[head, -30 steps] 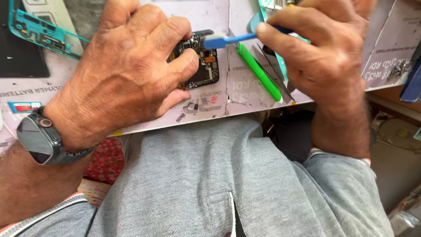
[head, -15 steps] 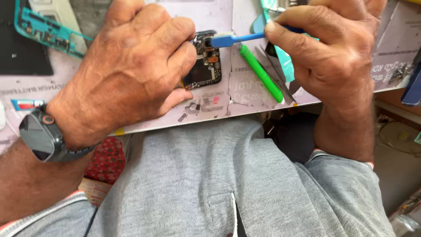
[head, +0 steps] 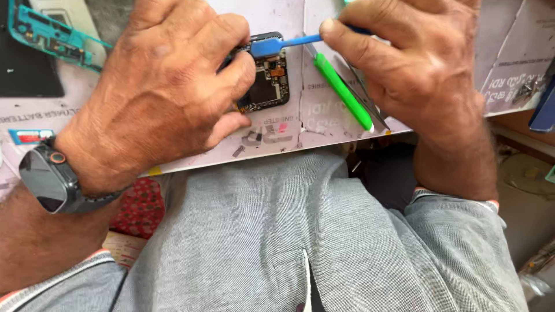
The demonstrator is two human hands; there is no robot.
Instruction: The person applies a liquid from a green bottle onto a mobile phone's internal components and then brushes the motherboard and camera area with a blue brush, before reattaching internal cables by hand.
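My left hand grips a small dark circuit board and presses it onto the pale printed work mat. Most of the board is hidden under my fingers. My right hand pinches a blue plastic pry tool, whose flat tip rests on the board's upper edge, next to my left index finger. A dark smartwatch sits on my left wrist.
A green plastic stick and metal tweezers lie on the mat just right of the board. A teal phone frame and a black panel lie at the far left. The mat's front edge runs above my grey shirt.
Both hands and the board sit slightly higher in view. The blue tool's tip has shifted a little along the board's top edge. Grips are unchanged.
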